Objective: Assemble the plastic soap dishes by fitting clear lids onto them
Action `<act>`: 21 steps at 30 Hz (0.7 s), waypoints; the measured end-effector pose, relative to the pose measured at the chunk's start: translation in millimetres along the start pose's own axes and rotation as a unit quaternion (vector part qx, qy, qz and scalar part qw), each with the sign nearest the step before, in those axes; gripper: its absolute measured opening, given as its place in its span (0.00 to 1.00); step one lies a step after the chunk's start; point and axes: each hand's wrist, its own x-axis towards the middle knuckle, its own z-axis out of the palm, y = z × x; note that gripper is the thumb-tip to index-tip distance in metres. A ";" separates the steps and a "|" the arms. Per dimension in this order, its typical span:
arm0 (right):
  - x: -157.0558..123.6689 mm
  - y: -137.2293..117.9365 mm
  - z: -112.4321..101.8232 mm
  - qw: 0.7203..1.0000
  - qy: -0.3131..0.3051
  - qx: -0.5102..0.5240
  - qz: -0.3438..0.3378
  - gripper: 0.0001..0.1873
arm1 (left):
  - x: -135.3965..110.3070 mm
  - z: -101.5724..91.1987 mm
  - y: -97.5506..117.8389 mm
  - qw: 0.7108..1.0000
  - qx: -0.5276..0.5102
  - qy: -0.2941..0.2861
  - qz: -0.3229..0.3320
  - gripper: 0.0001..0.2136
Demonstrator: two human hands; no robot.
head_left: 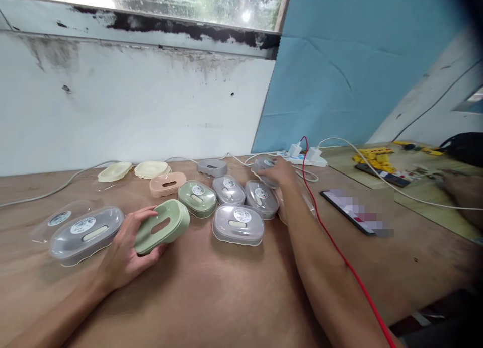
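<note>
My left hand point(126, 250) is closed around a green oval soap box point(163, 226), holding it tilted just above the wooden table point(211, 297). My right hand point(279, 173) reaches far across the table and grips a grey box with a clear lid point(263, 165) near the power strip. Between the hands lie several lidded boxes: a grey one point(238, 223), two more grey ones point(228, 189) point(261, 197) and a green one point(197, 197). A large grey lidded box point(86, 232) lies just left of my left hand.
A pink box point(167, 183), a grey base point(212, 167) and two cream pieces point(115, 171) point(151, 169) lie near the wall. A white power strip point(304, 157), a red cable point(332, 242) and a phone point(354, 212) lie right. Another person's hand point(466, 194) is by yellow parts point(375, 156).
</note>
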 end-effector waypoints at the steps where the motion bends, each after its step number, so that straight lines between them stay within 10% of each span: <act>1: 0.2 -4.5 -3.9 1.000 0.003 0.004 0.010 0.43 | -0.1 -0.2 -0.1 1.000 0.000 -0.004 0.001 0.24; 9: -18.7 -60.3 -50.1 0.986 0.017 0.140 -0.086 0.41 | -0.7 -3.5 1.9 0.996 -0.038 -0.063 0.053 0.28; 21: -85.5 -126.7 -49.2 0.896 -0.254 0.215 -0.294 0.39 | -4.3 -5.3 11.2 0.972 0.004 -0.165 0.168 0.33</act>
